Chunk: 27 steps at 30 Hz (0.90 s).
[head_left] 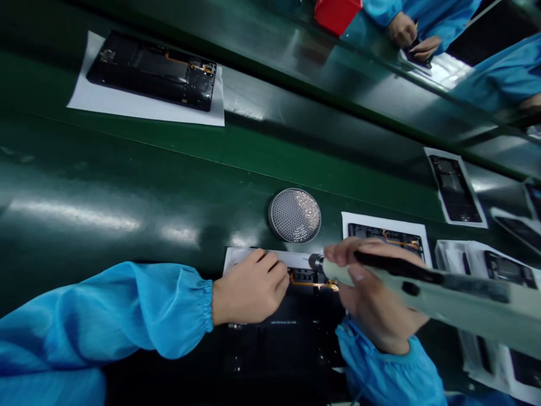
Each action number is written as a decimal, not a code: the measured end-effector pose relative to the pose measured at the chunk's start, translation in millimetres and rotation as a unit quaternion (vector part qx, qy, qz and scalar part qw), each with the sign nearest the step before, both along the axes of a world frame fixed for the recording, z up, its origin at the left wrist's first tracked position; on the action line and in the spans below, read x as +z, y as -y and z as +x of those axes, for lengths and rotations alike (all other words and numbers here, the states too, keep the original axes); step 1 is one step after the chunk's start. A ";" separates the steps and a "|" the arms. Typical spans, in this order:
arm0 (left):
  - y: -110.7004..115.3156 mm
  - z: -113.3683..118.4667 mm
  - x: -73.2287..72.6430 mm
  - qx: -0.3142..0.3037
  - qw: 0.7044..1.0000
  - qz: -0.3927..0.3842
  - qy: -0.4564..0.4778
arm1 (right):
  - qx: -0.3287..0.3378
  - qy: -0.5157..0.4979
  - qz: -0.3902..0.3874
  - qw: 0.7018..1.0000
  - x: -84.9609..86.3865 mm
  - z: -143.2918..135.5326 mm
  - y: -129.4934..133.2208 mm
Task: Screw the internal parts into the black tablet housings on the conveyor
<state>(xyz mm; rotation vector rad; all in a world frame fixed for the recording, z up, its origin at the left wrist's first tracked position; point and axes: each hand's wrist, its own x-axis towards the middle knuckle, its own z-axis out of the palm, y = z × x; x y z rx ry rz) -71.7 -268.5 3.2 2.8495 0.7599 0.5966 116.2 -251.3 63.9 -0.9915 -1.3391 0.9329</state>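
Observation:
My left hand [251, 286] is closed, its curled fingers resting at the left part of an opened black phone [303, 276] with an orange flex cable. Its fingertips are partly hidden. White paper [291, 258] shows along the phone's far edge. In my right hand [378, 299] is a pale electric screwdriver [456, 299] with a black lever, the fingers wrapped round its front end. The metal nose points left, just over the phone's right part; whether the bit touches anything I cannot tell. A dark panel [279, 344] with small print lies nearer to me.
Beyond my hands stands a round screw dish [295, 215] with a perforated top. Opened phones on white paper lie at the far left [156, 70], behind my right hand [389, 234] and far right [456, 186]. Across the bench are a red bin [337, 14] and a co-worker's hands [408, 36].

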 end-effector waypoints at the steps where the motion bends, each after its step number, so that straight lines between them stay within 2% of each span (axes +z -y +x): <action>1: 1.0 -0.1 -0.2 0.001 1.000 -0.002 -0.004 | -0.027 -0.016 0.013 0.999 2.4 -1.0 -7.4; 3: 2.4 0.1 -1.0 0.006 1.000 -0.005 -0.010 | -0.067 -0.039 0.016 0.997 3.6 -4.1 -22.4; 6: 3.1 0.7 -2.2 0.013 1.000 -0.015 -0.009 | -0.093 -0.048 -0.015 0.994 -1.2 -9.9 -39.0; 11: 2.7 1.0 -1.9 0.007 0.999 -0.034 -0.004 | -0.135 -0.040 -0.059 0.988 -8.1 -16.7 -46.0; 21: 3.1 0.5 -2.2 0.001 0.999 -0.035 0.001 | -0.137 -0.030 -0.088 0.986 -13.1 -15.1 -45.0; 27: 1.7 0.1 -1.6 -0.002 0.999 -0.034 0.002 | -0.126 -0.017 -0.072 0.989 -16.0 -15.5 -44.8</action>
